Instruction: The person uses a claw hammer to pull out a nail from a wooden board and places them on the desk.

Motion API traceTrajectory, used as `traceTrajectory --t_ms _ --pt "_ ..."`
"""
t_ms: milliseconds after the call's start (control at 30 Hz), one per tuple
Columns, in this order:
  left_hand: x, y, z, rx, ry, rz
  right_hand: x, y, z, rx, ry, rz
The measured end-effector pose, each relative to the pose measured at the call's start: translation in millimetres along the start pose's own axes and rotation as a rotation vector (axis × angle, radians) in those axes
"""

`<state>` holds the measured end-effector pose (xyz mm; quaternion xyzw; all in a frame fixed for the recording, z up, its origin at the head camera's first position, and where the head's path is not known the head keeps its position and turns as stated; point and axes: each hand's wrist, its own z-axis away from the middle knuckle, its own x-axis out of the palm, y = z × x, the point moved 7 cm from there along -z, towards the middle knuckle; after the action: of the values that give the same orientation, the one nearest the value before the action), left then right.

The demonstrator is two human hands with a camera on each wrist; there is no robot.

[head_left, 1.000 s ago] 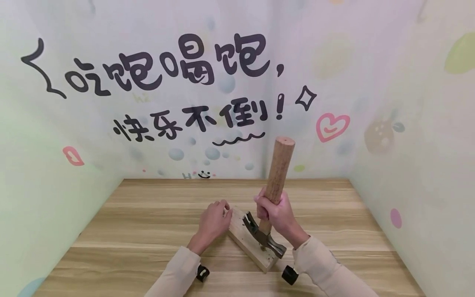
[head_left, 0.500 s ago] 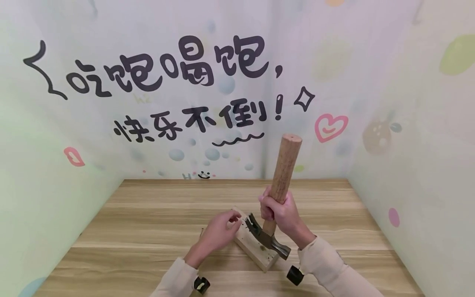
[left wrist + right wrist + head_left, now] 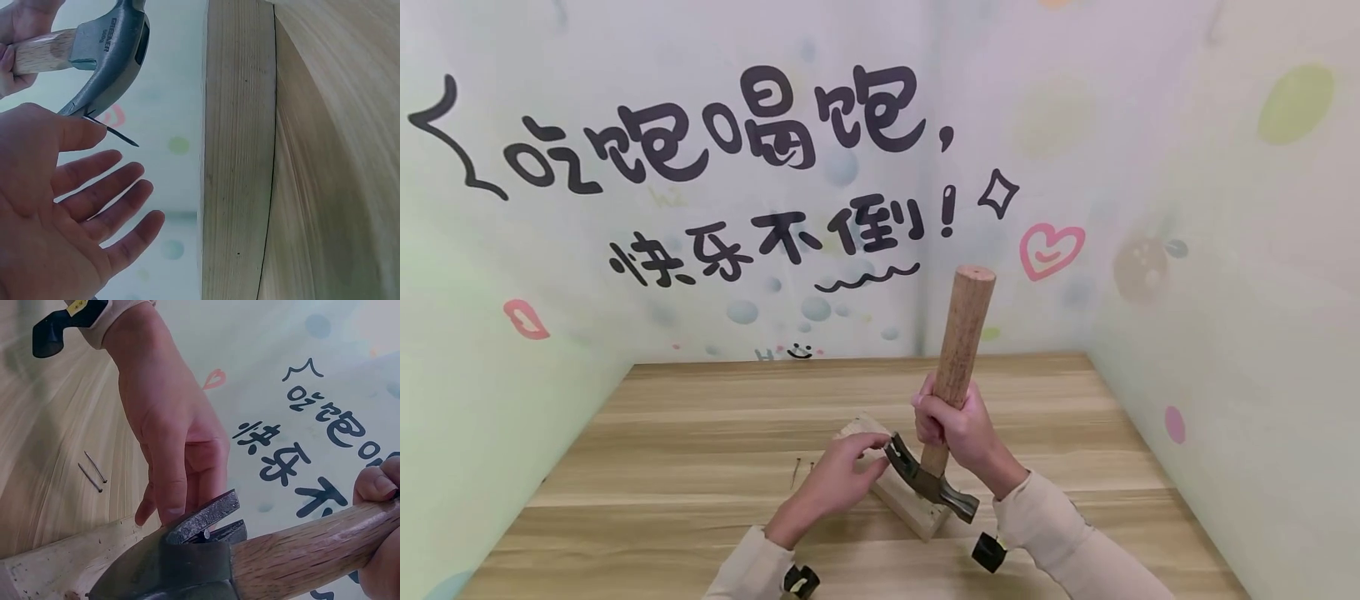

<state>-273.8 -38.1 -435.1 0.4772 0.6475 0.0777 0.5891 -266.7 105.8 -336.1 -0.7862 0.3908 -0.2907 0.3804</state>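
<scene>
My right hand [image 3: 961, 427] grips the wooden handle of a claw hammer [image 3: 964, 342]. The handle's end points up; the dark metal head hangs low over a pale wooden block [image 3: 901, 500]. My left hand [image 3: 837, 477] is beside the claw. In the left wrist view its thumb touches a thin nail [image 3: 123, 137] that sticks out from the claw, while the other fingers [image 3: 134, 234] lie spread and fairly straight. The nail's head shows in the claw's slot in the right wrist view.
Two loose nails [image 3: 94, 472] lie on the wood-grain table [image 3: 685, 433] to the left of the block. Printed curtain-like walls [image 3: 775, 208] with writing enclose the table at the back and sides. A black device is strapped at each wrist.
My left hand has left the block's far end and come right to the hammer claw. The loose nails behind it are uncovered. My right hand still holds the hammer in nearly the same place.
</scene>
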Motion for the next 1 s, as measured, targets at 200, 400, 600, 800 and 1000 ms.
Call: traceTrajectory --t_ms 200,400,600,800,1000 --pt "2.6 4.2 0.0 0.053 -0.013 0.035 -1.0 -1.6 0.8 -0.001 0.008 0.002" --pt "2.2 5.2 0.1 0.085 -0.021 0.066 0.0 0.9 -0.3 0.010 -0.002 0.004" --pt "3.6 6.1 -0.4 0.086 -0.045 0.130 -0.4 2.1 1.0 0.014 -0.004 -0.018" --pt "1.7 7.2 0.3 0.121 -0.033 0.134 2.2 1.8 0.3 0.006 -0.018 -0.033" --pt "0.9 6.4 2.3 0.150 -0.011 0.105 5.2 2.0 0.7 0.012 -0.015 -0.030"
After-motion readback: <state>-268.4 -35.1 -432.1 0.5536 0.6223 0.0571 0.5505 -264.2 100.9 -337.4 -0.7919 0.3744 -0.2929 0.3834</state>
